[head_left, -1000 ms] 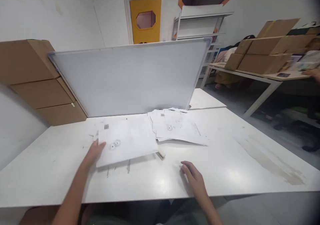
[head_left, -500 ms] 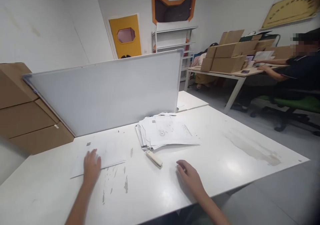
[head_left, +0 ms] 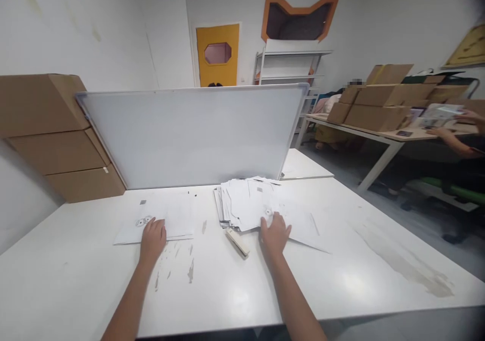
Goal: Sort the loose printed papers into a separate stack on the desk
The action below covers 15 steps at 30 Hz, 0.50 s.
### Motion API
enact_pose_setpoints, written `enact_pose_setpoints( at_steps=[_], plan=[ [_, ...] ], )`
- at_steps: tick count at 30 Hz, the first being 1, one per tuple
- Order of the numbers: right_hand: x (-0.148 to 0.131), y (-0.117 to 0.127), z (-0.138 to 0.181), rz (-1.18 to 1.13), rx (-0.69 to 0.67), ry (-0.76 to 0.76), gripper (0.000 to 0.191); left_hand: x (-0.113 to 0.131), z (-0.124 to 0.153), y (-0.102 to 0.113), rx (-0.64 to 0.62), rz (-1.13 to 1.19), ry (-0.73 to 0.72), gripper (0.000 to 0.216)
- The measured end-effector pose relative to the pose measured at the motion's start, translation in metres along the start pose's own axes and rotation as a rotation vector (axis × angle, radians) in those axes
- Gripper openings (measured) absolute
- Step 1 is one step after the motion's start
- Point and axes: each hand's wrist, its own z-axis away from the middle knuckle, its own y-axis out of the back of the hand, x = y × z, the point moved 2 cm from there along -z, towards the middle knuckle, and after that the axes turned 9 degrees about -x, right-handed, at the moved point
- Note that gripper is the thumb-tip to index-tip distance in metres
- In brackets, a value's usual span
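My left hand [head_left: 153,240] rests on the near edge of a small stack of printed paper sheets [head_left: 172,214] at the left of the white table. Its fingers lie over the printed side and hold nothing. My right hand [head_left: 275,234] has spread fingers on the top sheet of a larger, untidy pile of papers [head_left: 242,204]. That top sheet [head_left: 303,225] is skewed to the right of the rest. A cream stapler [head_left: 237,243] lies between the hands, just in front of the pile and left of my right wrist.
A whiteboard [head_left: 197,134] stands along the table's [head_left: 212,295] back edge. Cardboard boxes [head_left: 71,144] are stacked at the left. Grey marks stain the tabletop. At another table [head_left: 386,138] on the right, a person's hands [head_left: 443,134] are beside more boxes [head_left: 382,106].
My right hand has moved from the bare tabletop forward onto the larger pile, and its top sheet has shifted right. My left hand stays on the left papers. The view has turned slightly left.
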Motion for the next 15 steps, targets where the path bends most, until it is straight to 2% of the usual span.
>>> enact_pose_setpoints(
  at_steps=[3,6,8,11,13,15],
  plan=[
    [0.012,0.01,-0.01,-0.028,0.025,-0.055,0.061,0.024,-0.009,0.001,-0.04,0.049,-0.064,0.031],
    [0.01,0.013,-0.017,-0.041,0.026,-0.045,0.06,0.073,-0.036,-0.014,-0.056,0.104,-0.113,0.036],
    [0.001,0.01,-0.015,-0.021,-0.012,0.047,0.061,0.118,-0.058,-0.034,-0.101,0.146,-0.2,0.038],
    [-0.017,0.001,-0.004,0.05,-0.164,0.182,0.065,0.184,-0.085,-0.069,-0.229,0.196,-0.407,0.042],
    [-0.026,-0.005,0.003,0.088,-0.253,0.25,0.067,0.211,-0.096,-0.086,-0.294,0.209,-0.504,0.052],
    [-0.033,-0.009,0.009,0.092,-0.278,0.338,0.068,0.222,-0.102,-0.094,-0.322,0.21,-0.552,0.051]
  ],
)
